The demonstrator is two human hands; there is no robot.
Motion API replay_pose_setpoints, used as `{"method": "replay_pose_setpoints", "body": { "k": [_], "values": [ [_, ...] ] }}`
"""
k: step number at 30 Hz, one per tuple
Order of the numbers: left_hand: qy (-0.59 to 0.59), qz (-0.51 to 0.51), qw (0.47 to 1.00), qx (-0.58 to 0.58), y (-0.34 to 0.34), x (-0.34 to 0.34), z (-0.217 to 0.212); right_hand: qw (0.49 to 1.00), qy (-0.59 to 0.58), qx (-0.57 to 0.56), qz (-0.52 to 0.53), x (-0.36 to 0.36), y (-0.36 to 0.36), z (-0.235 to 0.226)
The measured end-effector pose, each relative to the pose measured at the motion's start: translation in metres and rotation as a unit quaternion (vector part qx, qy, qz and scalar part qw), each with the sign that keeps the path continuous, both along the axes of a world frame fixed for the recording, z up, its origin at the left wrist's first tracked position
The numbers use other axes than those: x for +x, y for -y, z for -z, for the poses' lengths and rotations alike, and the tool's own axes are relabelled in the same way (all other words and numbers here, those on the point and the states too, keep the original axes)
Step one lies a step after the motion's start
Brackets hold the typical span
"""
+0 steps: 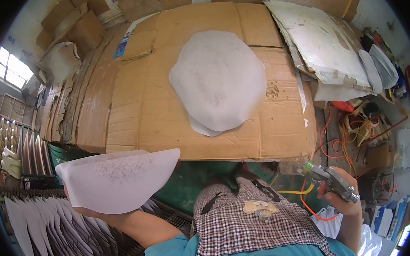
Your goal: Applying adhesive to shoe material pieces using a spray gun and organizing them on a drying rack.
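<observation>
My right hand (346,200), on the right past the table's front edge, is closed round a spray gun (333,181) with a green part at its front end. A yellow hose (295,192) and an orange hose (310,210) run near it. At the left, a curved pale sheet (120,177) with dark speckles is held up on my left arm's side. It covers my left hand, so the fingers are hidden; only the forearm (148,226) shows below. On the table lies a rounded pile of similar pale sheets (218,79), faintly speckled in its middle.
Brown cardboard (130,108) covers the table. Many curved pale pieces (60,227) stand in a rack at lower left, near cream and pinkish pointed shapes (34,154). A white-covered stack (315,43) sits back right, with tangled orange cords (344,142) below it.
</observation>
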State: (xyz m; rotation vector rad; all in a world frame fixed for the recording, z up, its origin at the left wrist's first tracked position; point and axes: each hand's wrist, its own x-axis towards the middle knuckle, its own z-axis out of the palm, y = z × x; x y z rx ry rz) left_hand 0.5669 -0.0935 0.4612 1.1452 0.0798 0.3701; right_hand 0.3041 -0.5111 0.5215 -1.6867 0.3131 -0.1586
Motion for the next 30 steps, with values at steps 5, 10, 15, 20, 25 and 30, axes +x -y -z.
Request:
{"method": "replay_pose_setpoints", "body": {
  "k": [5,10,15,20,25,30],
  "values": [
    [0.012,-0.010,1.000,0.004,0.005,-0.003,-0.006,0.998,0.045,0.021,0.036,0.036,-0.010,0.007],
    [0.020,-0.019,1.000,0.010,0.005,-0.004,-0.013,0.994,0.061,-0.010,0.094,0.059,-0.004,0.004],
    [0.025,-0.021,0.999,0.011,0.005,0.008,-0.020,0.981,0.069,-0.038,0.180,0.058,0.003,0.002],
    [0.028,-0.023,0.999,0.012,0.016,0.004,-0.021,0.981,0.025,-0.064,0.180,0.028,0.010,0.000],
    [0.031,-0.022,0.999,0.013,0.019,0.011,-0.024,0.990,-0.019,-0.070,0.120,0.002,0.011,0.001],
    [0.039,-0.017,0.999,0.014,0.028,0.014,-0.030,0.999,-0.017,0.003,0.041,0.002,0.002,0.008]
  ]
}}
